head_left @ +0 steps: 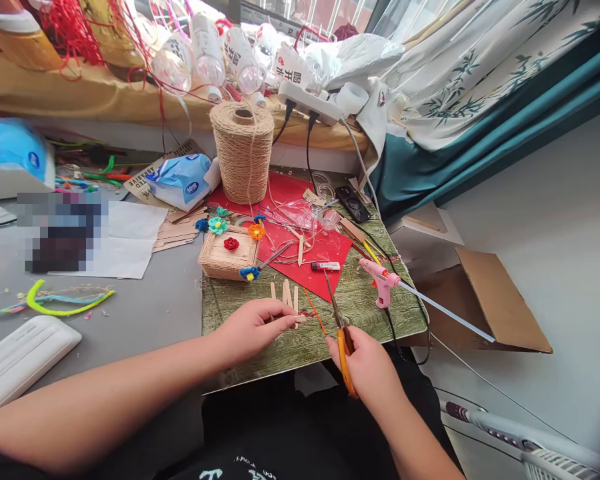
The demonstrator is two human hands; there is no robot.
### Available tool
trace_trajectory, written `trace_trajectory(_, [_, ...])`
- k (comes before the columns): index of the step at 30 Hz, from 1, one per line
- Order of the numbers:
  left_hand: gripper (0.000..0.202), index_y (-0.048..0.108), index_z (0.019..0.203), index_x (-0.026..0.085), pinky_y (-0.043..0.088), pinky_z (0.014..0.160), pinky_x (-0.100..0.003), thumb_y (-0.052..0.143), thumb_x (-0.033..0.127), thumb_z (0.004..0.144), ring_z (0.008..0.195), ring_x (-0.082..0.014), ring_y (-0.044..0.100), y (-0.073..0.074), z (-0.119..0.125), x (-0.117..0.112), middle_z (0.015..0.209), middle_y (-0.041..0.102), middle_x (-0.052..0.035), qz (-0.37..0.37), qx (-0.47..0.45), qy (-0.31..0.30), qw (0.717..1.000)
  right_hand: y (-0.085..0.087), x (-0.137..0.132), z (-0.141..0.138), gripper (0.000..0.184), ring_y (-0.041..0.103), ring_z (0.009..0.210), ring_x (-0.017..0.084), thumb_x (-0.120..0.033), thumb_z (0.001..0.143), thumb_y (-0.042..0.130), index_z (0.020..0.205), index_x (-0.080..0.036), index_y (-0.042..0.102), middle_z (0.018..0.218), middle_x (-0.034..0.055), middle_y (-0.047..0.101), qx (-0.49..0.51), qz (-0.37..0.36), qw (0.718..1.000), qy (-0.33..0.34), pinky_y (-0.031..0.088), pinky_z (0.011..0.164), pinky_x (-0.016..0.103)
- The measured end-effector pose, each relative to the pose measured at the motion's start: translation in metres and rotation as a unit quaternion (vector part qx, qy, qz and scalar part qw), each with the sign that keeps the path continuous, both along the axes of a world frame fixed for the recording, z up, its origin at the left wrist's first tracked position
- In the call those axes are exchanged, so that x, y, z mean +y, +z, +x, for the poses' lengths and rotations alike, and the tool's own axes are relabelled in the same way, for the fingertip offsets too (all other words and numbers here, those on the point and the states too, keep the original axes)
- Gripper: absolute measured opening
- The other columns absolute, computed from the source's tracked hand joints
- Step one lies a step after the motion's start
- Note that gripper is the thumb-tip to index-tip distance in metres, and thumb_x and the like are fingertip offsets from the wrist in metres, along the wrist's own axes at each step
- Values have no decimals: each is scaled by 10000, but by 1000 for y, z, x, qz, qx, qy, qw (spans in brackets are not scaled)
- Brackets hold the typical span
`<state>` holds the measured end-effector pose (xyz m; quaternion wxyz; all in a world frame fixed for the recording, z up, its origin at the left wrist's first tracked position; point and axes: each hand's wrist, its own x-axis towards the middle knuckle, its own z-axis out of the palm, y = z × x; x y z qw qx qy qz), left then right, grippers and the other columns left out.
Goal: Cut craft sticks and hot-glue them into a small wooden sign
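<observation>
Pinching a wooden stick (301, 319), the left fingers (279, 325) nearly meet while right fingers (359, 339) curl around orange-handled scissors (341, 343).

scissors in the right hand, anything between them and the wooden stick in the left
Nothing visible blocks the scissors in the right hand from the wooden stick in the left hand. A thin orange strip shows in the gap, but it appears to lie flat on the green tabletop.

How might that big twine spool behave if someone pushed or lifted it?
The twine spool stands upright; its round sides suggest it could roll if toppled. Its coarse windings should resist slipping. The loose strand down its front might trail when lifted.
</observation>
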<state>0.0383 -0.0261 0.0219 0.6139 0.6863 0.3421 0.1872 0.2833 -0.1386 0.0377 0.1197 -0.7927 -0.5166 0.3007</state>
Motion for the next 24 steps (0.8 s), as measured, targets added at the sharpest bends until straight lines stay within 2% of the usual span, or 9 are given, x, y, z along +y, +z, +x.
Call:
trace_trajectory(3, [258, 796, 1023, 237, 492, 912, -300, 605, 410, 1012, 961, -175, 649, -4, -3, 12, 986, 740, -28, 78, 6, -12, 997, -2, 7, 13, 291, 539, 626, 175, -462, 933, 599, 757, -248, 510, 714, -6, 650, -75, -28, 997, 1, 341, 589, 278])
trace_trajectory(6, [203, 806, 1038, 251, 509, 842, -287, 645, 363, 985, 902, -165, 668, -1, -8, 22, 948, 752, -22, 116, 35, -31, 992, -8, 11, 21, 236, 550, 641, 175, -407, 934, 587, 776, -247, 517, 741, -4, 673, -105, -46, 993, 1, 329, 601, 276])
trace_trajectory(8, [171, 803, 1023, 251, 508, 806, -285, 666, 337, 967, 880, -167, 684, 5, -11, 26, 947, 769, -17, 144, 86, -45, 985, -12, 12, 23, 198, 550, 655, 174, -370, 923, 591, 783, -245, 528, 763, 0, 683, -118, -49, 992, 6, 317, 604, 273])
trace_trajectory(10, [158, 804, 997, 257, 496, 782, -298, 661, 318, 965, 867, -183, 691, 12, -14, 28, 932, 779, -16, 207, 162, -75, 962, -14, 13, 24, 166, 544, 664, 177, -341, 905, 600, 786, -241, 541, 781, 8, 688, -136, -51, 989, 20, 300, 607, 275])
trace_trajectory(13, [189, 805, 951, 255, 469, 729, -325, 620, 280, 978, 827, -213, 689, 21, -19, 31, 870, 771, -34, 303, 289, -122, 900, -17, 15, 25, 133, 536, 662, 177, -318, 882, 613, 796, -234, 556, 795, 19, 689, -155, -51, 986, 38, 281, 613, 278])
trace_trajectory(16, [195, 772, 875, 231, 455, 707, -340, 602, 234, 969, 823, -236, 689, 24, -26, 33, 822, 751, -44, 345, 371, -143, 850, -20, 15, 25, 133, 536, 655, 173, -327, 876, 627, 806, -235, 559, 785, 13, 679, -160, -45, 985, 42, 272, 607, 276])
trace_trajectory(20, [225, 704, 802, 205, 466, 705, -352, 584, 247, 988, 833, -239, 677, 21, -28, 32, 885, 733, -54, 401, 383, -142, 820, -23, 14, 25, 154, 553, 668, 172, -333, 873, 640, 795, -236, 550, 783, 7, 669, -166, -36, 984, 46, 262, 598, 274])
trace_trajectory(22, [205, 694, 838, 195, 483, 706, -358, 570, 235, 997, 807, -230, 667, 17, -26, 30, 927, 723, -66, 427, 381, -128, 810, -24, 14, 25, 157, 567, 687, 176, -330, 872, 644, 795, -233, 548, 794, 13, 671, -169, -32, 984, 48, 267, 603, 274])
trace_trajectory(24, [136, 706, 961, 190, 515, 759, -360, 573, 177, 980, 865, -229, 678, 11, -23, 28, 1006, 726, -80, 442, 360, -128, 811, -23, 14, 24, 151, 581, 706, 181, -321, 872, 641, 798, -229, 547, 798, 19, 670, -169, -29, 984, 48, 271, 609, 275])
